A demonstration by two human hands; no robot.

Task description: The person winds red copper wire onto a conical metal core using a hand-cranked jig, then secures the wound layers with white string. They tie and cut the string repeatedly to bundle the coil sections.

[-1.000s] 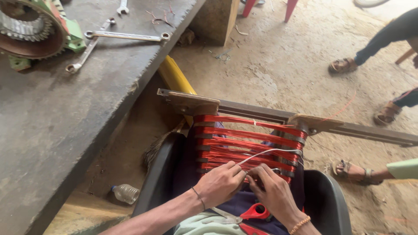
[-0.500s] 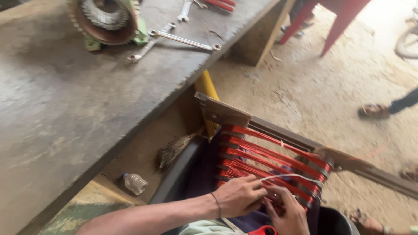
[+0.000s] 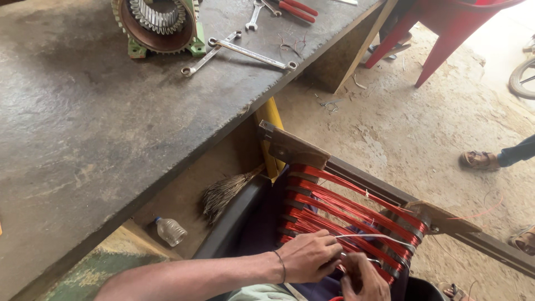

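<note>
Red copper wire coils point(image 3: 345, 209) are wound in several bands between two wooden end pieces of a winding former point(image 3: 292, 149) set on a long metal bar. My left hand point(image 3: 309, 255) pinches a thin white thread point(image 3: 379, 238) at the near side of the coils, its fingers closed on it. My right hand point(image 3: 363, 278) lies just below and to the right, fingers curled around the same thread and touching the nearest coil band. A thin bracelet circles my left wrist.
A grey workbench point(image 3: 100, 128) fills the left, carrying an electric motor stator point(image 3: 157, 22), spanners point(image 3: 245, 51) and red-handled pliers point(image 3: 295, 8). Under it lie a small broom point(image 3: 225, 192) and a plastic bottle point(image 3: 170, 230). Another person's sandalled foot point(image 3: 479, 160) stands on the dirt floor right; red chair legs point(image 3: 440, 33) behind.
The view has swung left and down, showing more of the bench. My hands stay at the coils' near side, the thread now stretched right across the bands.
</note>
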